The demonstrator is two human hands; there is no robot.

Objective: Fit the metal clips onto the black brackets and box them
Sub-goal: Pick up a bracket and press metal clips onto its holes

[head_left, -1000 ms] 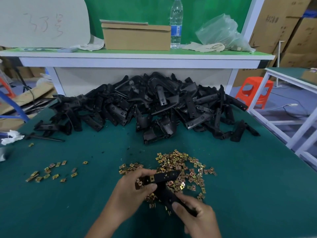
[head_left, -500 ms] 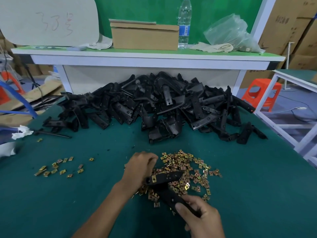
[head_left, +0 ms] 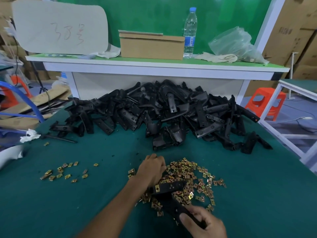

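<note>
Head view gives me the green surface [head_left: 82,206] first, with a heap of black brackets [head_left: 163,114] banked along its far edge under a raised shelf [head_left: 154,70]. On that shelf stands a cardboard box [head_left: 151,48], well apart from the work; whether it is the packing box I cannot tell. Nearer me lies the main pile of metal clips [head_left: 188,174], with a thinner scatter of clips [head_left: 63,172] well off to the left. My right hand [head_left: 204,224] grips one arm of an L-shaped black bracket [head_left: 173,186], holding it at the pile's near edge; the other arm carries a fitted clip [head_left: 157,188] at its end. My left hand [head_left: 151,169] sits knuckles-up in the pile, fingers curled down among the clips.

I judge the step in hand to be picking the next clip for this bracket. The next move calls for one clip pinched free of its neighbours, turned open side toward the bracket, and pushed on.

The left fingertips are buried, so I cannot tell whether they hold a clip. The right hand is cut off by the frame's lower edge and hides the bracket's end. How many clip seats remain unfilled is too small to read.
</note>
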